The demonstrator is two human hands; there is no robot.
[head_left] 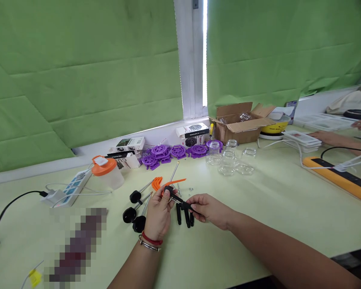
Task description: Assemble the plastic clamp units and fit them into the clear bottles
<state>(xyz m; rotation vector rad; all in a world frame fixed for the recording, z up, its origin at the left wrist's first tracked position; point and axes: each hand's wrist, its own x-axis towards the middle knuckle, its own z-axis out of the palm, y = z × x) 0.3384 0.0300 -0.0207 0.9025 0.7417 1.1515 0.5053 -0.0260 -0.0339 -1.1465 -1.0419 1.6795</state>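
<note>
My left hand (159, 214) is closed around one end of a black plastic part (180, 204), thumb on top. My right hand (207, 209) pinches the other end of that black part, where short black legs hang down toward the table. An orange plastic piece (168, 184) lies just behind my hands. Three metal rods with black round knobs (135, 208) lie to the left of my left hand. A few small screws (190, 188) are scattered behind my right hand.
Purple gear-like parts (174, 152), small glass jars (228, 160), an orange-lidded container (106, 170), a power strip (72, 186), small boxes (129, 146) and a cardboard box (240, 120) line the back. Another person's hands (331, 138) rest at far right beside an orange bar (339, 178).
</note>
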